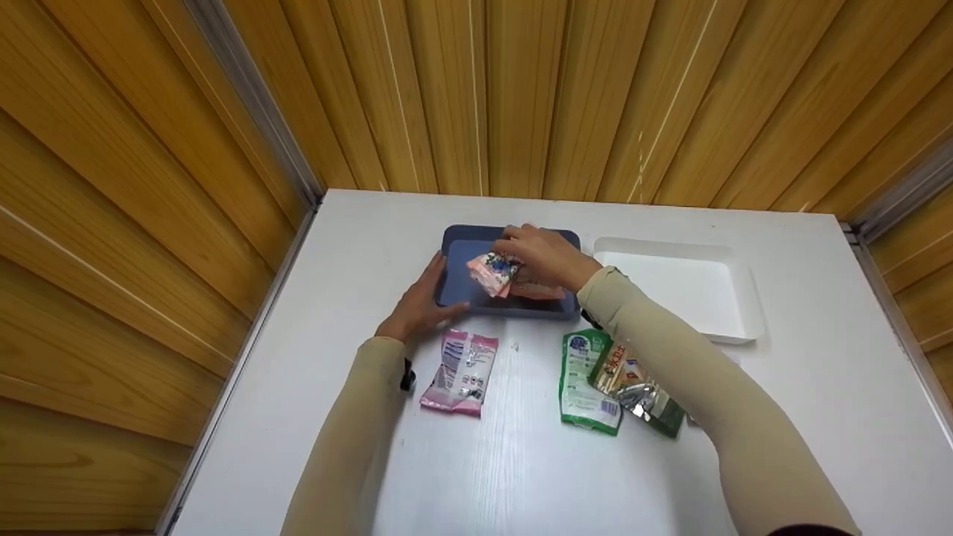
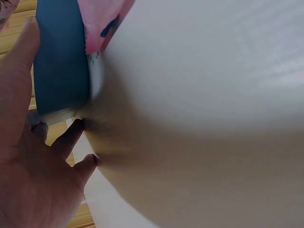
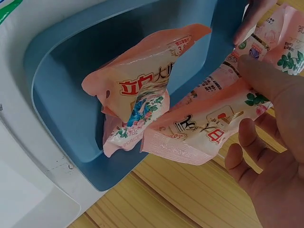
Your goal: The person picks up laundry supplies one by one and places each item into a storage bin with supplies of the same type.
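A pink packet (image 1: 491,272) with printed flowers is held in my right hand (image 1: 542,254), tilted over the blue tray (image 1: 514,313). From the right wrist view, my thumb lies on this packet (image 3: 202,130) and the fingers curl beneath it. Another pink packet (image 3: 135,78) sits inside the tray beside it. My left hand (image 1: 421,301) rests at the tray's left front corner, thumb along the front wall and fingers along the left side. In the left wrist view its fingers (image 2: 69,137) are spread, with the thumb at the tray's wall (image 2: 61,61).
Near my left forearm lies a pink and white packet (image 1: 465,372). A green and white packet (image 1: 584,380) and a gold and green packet (image 1: 648,394) overlap on the table, partly under my right forearm. At the right stands a white tray (image 1: 747,298). Wooden panels surround the table.
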